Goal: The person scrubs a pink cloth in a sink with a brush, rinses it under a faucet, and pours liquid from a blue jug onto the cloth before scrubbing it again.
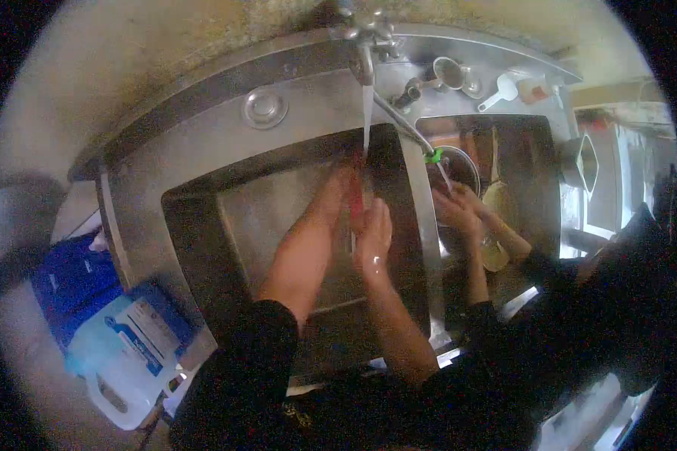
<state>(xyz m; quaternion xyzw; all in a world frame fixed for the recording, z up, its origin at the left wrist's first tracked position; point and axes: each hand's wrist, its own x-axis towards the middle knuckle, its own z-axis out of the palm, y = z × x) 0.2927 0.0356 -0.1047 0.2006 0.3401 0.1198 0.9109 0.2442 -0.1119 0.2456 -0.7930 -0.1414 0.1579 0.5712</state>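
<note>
Water from the faucet (366,71) runs down over a long red object (357,188) inside the left sink basin. My left hand (344,179) is at the upper part of this object, blurred by motion and water, so its fingers cannot be made out. Lower and to the right, my right hand (374,233) is closed against the red object, its fingers pressed together. White foam or water shows on the right wrist. What exactly the red object is, I cannot tell.
Another person's hands (462,210) are under running water over a round pan (466,169) in the right basin. A metal drain strainer (264,108) and a white scoop (502,92) lie on the ledge. A large jug (128,357) stands lower left.
</note>
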